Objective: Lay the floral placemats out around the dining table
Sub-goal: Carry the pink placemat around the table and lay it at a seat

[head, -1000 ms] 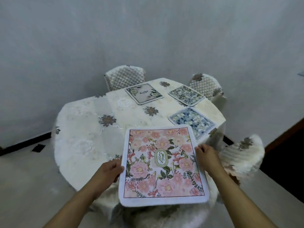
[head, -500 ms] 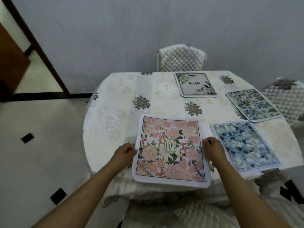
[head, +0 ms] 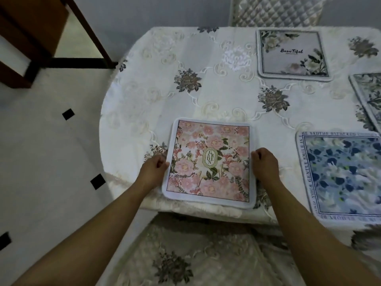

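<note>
My left hand [head: 153, 168] and right hand [head: 265, 163] – both curled – pinch the pink placemat's [head: 210, 162] side edges. It lies at the counter's [head: 144, 104] near edge.

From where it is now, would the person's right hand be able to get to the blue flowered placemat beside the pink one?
Probably yes. The right hand rests at the pink floral placemat, and only bare tablecloth separates it from the blue floral placemat.

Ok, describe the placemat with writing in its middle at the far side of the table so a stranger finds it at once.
Start at the cloth-covered table and look to its far edge, just in front of the quilted chair. There lies the pale grey placemat. Unlike the pink mat and the blue mat, it is mostly plain, with "Beautiful" scripted across its centre.
</note>
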